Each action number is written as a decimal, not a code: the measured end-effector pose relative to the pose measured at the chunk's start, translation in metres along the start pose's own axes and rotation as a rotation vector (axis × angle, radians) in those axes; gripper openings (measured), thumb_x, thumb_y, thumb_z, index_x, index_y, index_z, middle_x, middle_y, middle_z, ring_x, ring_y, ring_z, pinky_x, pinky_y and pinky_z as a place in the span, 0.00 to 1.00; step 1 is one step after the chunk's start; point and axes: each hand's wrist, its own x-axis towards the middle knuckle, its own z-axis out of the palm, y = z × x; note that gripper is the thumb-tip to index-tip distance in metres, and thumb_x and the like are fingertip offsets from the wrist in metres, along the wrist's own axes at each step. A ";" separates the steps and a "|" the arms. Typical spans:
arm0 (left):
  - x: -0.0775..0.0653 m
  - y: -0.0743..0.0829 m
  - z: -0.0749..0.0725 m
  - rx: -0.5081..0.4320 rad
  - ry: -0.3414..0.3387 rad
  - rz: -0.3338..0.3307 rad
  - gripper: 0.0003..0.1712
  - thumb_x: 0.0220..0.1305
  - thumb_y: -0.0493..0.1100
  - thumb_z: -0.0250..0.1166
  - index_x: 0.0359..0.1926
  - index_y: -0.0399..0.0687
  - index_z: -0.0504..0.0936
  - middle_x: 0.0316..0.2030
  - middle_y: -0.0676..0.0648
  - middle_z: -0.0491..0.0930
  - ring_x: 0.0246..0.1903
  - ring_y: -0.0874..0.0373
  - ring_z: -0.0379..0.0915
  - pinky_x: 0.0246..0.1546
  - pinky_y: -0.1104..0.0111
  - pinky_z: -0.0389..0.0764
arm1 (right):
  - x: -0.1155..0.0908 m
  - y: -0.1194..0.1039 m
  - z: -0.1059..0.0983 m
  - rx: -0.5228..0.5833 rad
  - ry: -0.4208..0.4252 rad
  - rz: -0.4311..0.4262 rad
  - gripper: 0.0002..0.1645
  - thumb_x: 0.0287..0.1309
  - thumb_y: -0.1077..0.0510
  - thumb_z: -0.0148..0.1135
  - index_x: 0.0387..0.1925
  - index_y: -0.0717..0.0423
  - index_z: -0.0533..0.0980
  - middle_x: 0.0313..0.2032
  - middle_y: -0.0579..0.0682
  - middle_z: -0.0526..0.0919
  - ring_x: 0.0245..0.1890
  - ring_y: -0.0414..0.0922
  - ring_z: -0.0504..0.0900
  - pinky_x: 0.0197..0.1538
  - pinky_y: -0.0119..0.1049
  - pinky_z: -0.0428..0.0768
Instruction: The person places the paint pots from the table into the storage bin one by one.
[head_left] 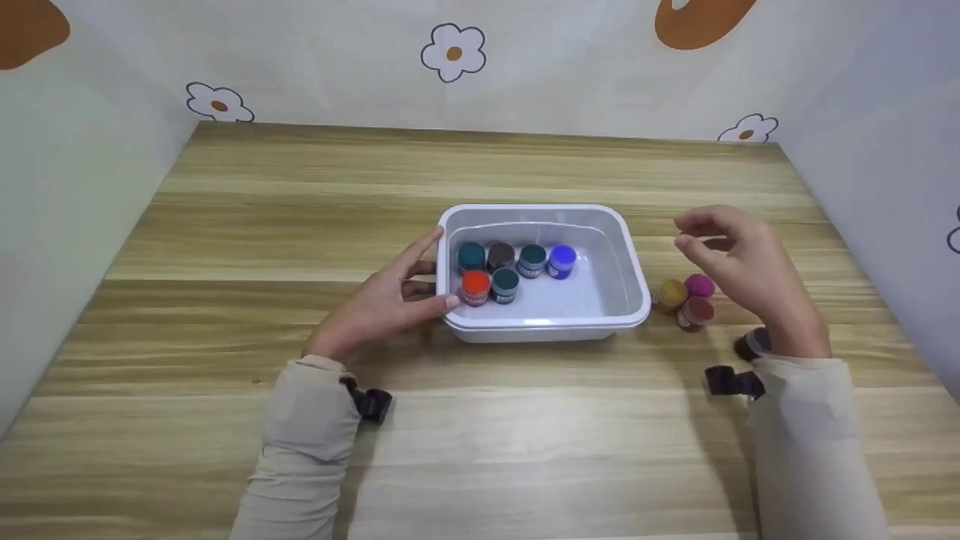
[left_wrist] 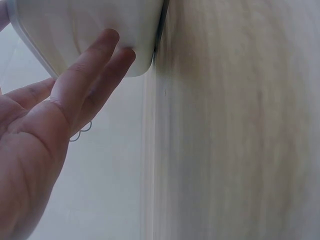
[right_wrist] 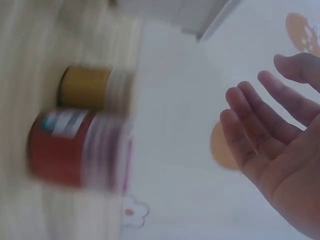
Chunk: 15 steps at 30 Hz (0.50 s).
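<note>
A white plastic tub (head_left: 600, 296) holds several small paint jars, among them an orange-red jar (head_left: 475, 287) and a blue-violet jar (head_left: 562, 261). My left hand (head_left: 382, 304) is at the tub's left side. Its extended fingers (left_wrist: 82, 75) touch the outer wall, and the thumb tip lies at the rim. To the tub's right, my right hand (head_left: 739, 259) is raised with nothing in it, fingers loosely bent. Below it stand a yellow jar (head_left: 670, 297), a magenta jar (head_left: 700, 286) and a reddish-brown jar (head_left: 696, 313); the right wrist view shows the brown one blurred.
A dark jar (head_left: 753, 344) sits near the right wrist, partly hidden by the arm. Black wrist straps (head_left: 371, 403) show on both sleeves. The wood-grain table (head_left: 540, 435) is bounded by pale flower-patterned walls (head_left: 337, 67) behind and at the sides.
</note>
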 end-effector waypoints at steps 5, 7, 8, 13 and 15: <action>0.000 -0.001 -0.001 0.002 0.000 0.002 0.54 0.60 0.51 0.71 0.79 0.66 0.47 0.67 0.38 0.67 0.64 0.44 0.70 0.66 0.53 0.69 | -0.015 0.031 -0.013 -0.025 -0.047 0.110 0.20 0.67 0.57 0.61 0.53 0.67 0.77 0.49 0.63 0.82 0.40 0.22 0.76 0.45 0.11 0.72; 0.000 -0.002 -0.001 0.000 0.001 0.002 0.54 0.61 0.51 0.71 0.79 0.66 0.47 0.67 0.39 0.67 0.64 0.45 0.70 0.66 0.53 0.70 | -0.020 0.042 -0.017 -0.027 -0.070 0.143 0.21 0.67 0.56 0.61 0.54 0.68 0.77 0.50 0.66 0.81 0.39 0.21 0.76 0.44 0.11 0.72; 0.000 -0.002 -0.001 0.002 0.002 0.001 0.54 0.61 0.50 0.71 0.79 0.67 0.47 0.66 0.39 0.67 0.64 0.46 0.70 0.65 0.53 0.70 | -0.023 0.046 -0.020 -0.031 -0.080 0.159 0.22 0.67 0.55 0.61 0.54 0.68 0.76 0.50 0.67 0.81 0.38 0.20 0.75 0.43 0.11 0.72; 0.000 -0.002 0.000 0.021 0.008 -0.021 0.53 0.61 0.50 0.71 0.78 0.69 0.47 0.67 0.40 0.67 0.64 0.46 0.69 0.65 0.53 0.71 | -0.038 0.062 -0.032 -0.054 -0.117 0.195 0.23 0.68 0.53 0.61 0.54 0.67 0.76 0.50 0.66 0.81 0.38 0.18 0.74 0.42 0.11 0.72; 0.001 -0.002 0.000 0.025 0.004 -0.017 0.53 0.61 0.50 0.71 0.78 0.68 0.47 0.67 0.40 0.66 0.64 0.45 0.69 0.65 0.53 0.71 | -0.047 0.069 -0.039 -0.057 -0.132 0.198 0.22 0.67 0.54 0.62 0.54 0.67 0.77 0.48 0.59 0.83 0.38 0.19 0.75 0.41 0.12 0.73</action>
